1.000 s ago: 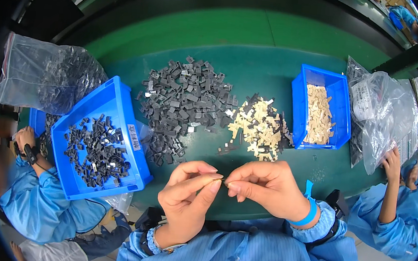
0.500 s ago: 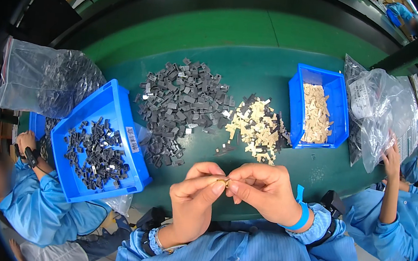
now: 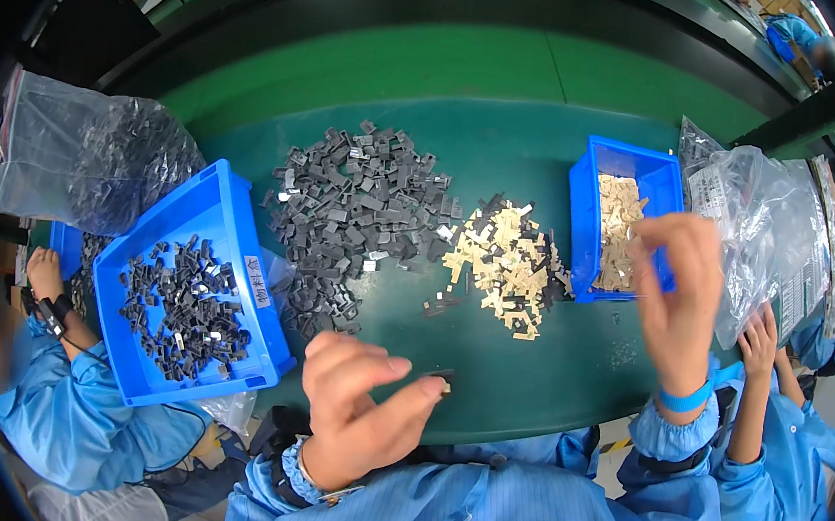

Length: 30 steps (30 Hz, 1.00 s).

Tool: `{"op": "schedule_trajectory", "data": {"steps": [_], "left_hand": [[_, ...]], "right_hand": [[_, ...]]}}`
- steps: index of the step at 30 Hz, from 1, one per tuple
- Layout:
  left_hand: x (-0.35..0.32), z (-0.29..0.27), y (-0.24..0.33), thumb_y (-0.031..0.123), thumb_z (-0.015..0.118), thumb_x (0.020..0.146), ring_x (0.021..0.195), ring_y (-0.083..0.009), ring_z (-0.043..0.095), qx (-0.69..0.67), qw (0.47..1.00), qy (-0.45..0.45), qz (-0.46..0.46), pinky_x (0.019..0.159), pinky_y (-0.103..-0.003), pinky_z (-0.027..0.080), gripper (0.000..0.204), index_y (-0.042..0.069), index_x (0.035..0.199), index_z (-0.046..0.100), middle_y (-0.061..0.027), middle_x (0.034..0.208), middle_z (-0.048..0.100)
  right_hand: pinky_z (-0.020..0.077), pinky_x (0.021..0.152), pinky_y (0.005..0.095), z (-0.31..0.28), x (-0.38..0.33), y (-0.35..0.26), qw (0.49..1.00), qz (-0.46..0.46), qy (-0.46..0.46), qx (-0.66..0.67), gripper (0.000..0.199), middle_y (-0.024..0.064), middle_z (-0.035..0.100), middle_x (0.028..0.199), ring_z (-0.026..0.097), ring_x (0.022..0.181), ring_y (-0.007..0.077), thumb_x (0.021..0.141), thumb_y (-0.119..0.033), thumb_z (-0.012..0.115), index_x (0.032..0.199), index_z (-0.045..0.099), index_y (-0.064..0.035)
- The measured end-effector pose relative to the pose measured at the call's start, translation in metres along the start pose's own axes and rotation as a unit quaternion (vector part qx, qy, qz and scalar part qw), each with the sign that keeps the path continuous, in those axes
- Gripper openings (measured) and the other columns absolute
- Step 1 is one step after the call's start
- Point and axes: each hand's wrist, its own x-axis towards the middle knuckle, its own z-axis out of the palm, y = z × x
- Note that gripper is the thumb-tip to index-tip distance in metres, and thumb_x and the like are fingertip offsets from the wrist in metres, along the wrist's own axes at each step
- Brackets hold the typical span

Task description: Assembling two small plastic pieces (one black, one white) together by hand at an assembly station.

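My left hand point(image 3: 358, 411) hovers over the near edge of the table, its thumb and index finger apart. A small dark strip-shaped piece point(image 3: 439, 373) with a light bit shows just beyond the thumb tip; whether it touches the thumb or lies on the table, I cannot tell. My right hand point(image 3: 677, 301), in a blue wristband, is raised at the near right side of a small blue bin point(image 3: 583, 261) of flat beige pieces point(image 3: 621, 205). Motion smears its fingers, so any held thing is hidden.
A pile of dark grey plastic parts point(image 3: 352, 214) and a heap of beige and black pieces point(image 3: 507, 269) lie ahead. A tilted blue tray point(image 3: 237, 208) of black parts stands left. Clear bags point(image 3: 46, 154) flank the table. Co-workers sit left and right.
My hands have parted from a shared pinch on a small brass-coloured piece. The right hand moved right and forward to the small bin; the left moved slightly left and its fingers spread.
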Motion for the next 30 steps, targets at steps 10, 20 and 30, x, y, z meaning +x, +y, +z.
{"op": "schedule_trajectory", "data": {"steps": [10,20,30], "left_hand": [[-0.006,-0.001,0.004,0.011,0.07,0.061,0.079,-0.0153,0.05,0.068,0.981,-0.045,0.175,0.083,-0.038,0.035,0.025,0.016,0.086,0.067,0.0014,0.088,0.055],[-0.01,-0.003,0.002,0.013,0.068,0.065,0.082,-0.0145,0.05,0.063,0.979,-0.059,0.182,0.086,-0.038,0.034,0.022,0.017,0.087,0.067,0.0026,0.088,0.055],[-0.011,-0.007,0.003,0.015,0.076,0.06,0.084,-0.0167,0.046,0.096,0.975,-0.085,0.18,0.079,-0.039,0.036,0.028,0.022,0.084,0.065,0.0025,0.087,0.051]], "right_hand": [[0.0381,0.071,0.0298,0.02,-0.003,-0.043,0.801,-0.042,-0.38,0.461,0.01,0.0041,0.055,0.084,0.049,0.08,0.02,0.077,-0.011,0.066,0.083,0.064,-0.0051],[0.0423,0.064,0.0307,0.021,-0.004,-0.043,0.769,0.02,-0.42,0.482,0.008,0.0061,0.058,0.078,0.056,0.072,0.0207,0.081,-0.01,0.061,0.083,0.062,-0.0026],[0.0424,0.06,0.0273,0.022,-0.001,-0.044,0.738,0.025,-0.453,0.5,0.009,0.0072,0.058,0.08,0.055,0.07,0.0157,0.083,-0.008,0.06,0.086,0.061,0.0002]]}}
